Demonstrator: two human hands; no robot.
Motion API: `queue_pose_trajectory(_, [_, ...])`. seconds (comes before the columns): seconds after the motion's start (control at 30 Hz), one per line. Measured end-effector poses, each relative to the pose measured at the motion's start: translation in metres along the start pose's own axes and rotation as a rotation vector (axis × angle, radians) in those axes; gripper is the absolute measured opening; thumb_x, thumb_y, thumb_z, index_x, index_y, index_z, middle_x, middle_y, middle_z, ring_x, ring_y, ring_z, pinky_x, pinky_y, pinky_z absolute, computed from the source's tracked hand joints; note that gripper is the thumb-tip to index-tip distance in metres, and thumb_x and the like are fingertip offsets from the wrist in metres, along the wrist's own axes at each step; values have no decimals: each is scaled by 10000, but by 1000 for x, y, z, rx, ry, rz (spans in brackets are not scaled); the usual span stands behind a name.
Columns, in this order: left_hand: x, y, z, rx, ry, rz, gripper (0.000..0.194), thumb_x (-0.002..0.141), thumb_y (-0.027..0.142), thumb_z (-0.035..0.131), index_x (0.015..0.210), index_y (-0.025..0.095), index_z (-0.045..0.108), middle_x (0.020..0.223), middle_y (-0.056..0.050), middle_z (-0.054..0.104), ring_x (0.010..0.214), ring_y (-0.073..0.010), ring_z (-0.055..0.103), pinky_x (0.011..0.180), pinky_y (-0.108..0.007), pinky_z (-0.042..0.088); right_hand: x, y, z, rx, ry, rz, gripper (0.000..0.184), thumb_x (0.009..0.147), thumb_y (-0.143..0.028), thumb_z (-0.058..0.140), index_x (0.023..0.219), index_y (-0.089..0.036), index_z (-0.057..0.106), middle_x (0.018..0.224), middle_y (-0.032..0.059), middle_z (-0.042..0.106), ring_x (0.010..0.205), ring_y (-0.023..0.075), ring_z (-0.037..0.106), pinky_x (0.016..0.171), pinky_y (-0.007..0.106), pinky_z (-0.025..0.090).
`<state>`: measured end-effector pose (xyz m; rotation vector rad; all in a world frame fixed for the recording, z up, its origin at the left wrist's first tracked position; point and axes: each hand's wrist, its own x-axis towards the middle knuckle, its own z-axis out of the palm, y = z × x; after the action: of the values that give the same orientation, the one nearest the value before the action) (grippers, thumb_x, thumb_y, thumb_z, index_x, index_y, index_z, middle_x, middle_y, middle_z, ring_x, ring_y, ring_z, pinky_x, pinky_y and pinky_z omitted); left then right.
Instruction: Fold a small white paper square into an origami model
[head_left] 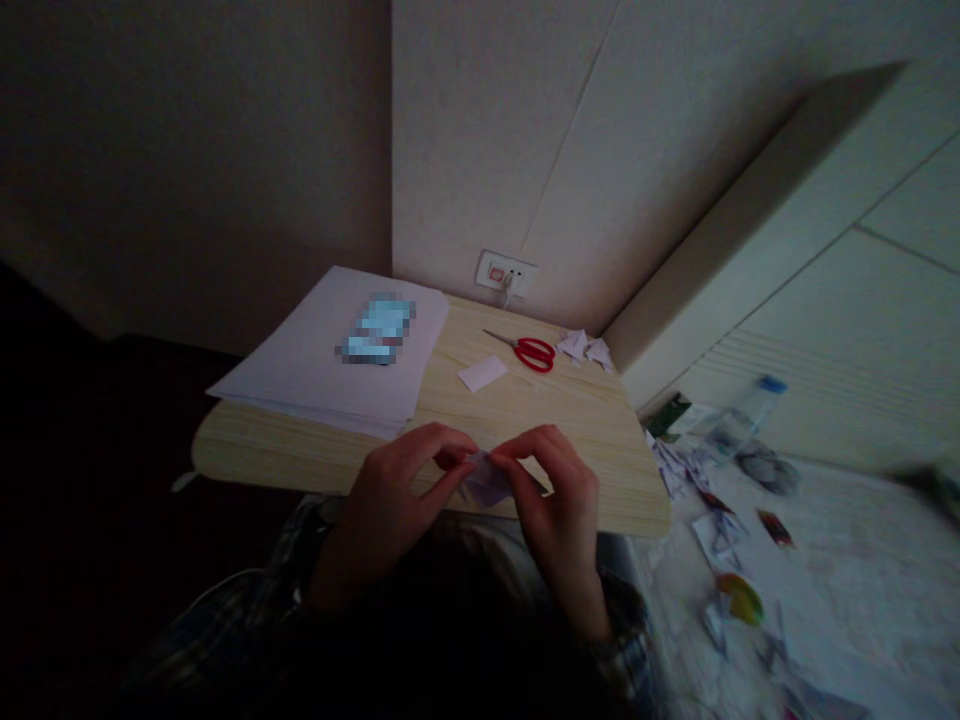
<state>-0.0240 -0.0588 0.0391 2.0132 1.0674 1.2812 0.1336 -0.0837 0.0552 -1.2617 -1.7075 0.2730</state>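
Plaid sleeves (626, 635) lead to left hand (399, 488) and right hand (559, 492), both pinching a paper piece (489, 482) at the table's (600, 455) near edge, apparently mid-fold; far-right folded papers (574, 345) look finished, the farther flat slip (484, 373) unworked.

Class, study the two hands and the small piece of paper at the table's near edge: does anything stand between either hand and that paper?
Nothing visible does. The left hand and right hand both have their fingertips on the small piece of paper. The scissors and white slip lie farther back, toward the wall.
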Motion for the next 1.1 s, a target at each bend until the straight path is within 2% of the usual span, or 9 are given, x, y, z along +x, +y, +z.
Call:
queue_pose_trajectory(0.27, [-1, -1, -3, 13, 98, 17, 100, 797, 154, 648, 718, 191, 600, 676, 38, 637, 643, -112, 608, 624, -201, 483, 0, 0, 4, 49, -26, 20, 91, 833, -141, 634, 772, -208, 636, 757, 1, 644, 750, 162, 588, 671, 282, 463])
queue_pose_trajectory(0.63, [-1, 2, -6, 39, 139, 16, 102, 792, 161, 633, 702, 206, 617, 659, 40, 648, 629, -116, 610, 622, -210, 493, -1, -1, 5, 73, -24, 22, 127, 845, -113, 581, 758, -204, 600, 755, 3, 614, 747, 156, 567, 665, 279, 447])
queue_pose_trajectory(0.93, [-4, -2, -10, -102, 288, -135, 79, 793, 199, 633, 720, 213, 606, 690, 32, 616, 665, -133, 598, 643, -242, 506, -2, 6, 5, 64, -13, 109, 118, 846, -146, 548, 740, -196, 555, 714, -3, 581, 704, 148, 546, 648, 269, 437])
queue_pose_trajectory(1.1, [1, -2, -11, -203, 321, -226, 91, 784, 214, 616, 722, 228, 551, 664, 40, 598, 646, -129, 616, 590, -207, 524, -2, 7, 3, 86, 38, 155, 135, 858, -176, 529, 730, -196, 563, 686, -11, 586, 671, 139, 554, 628, 258, 438])
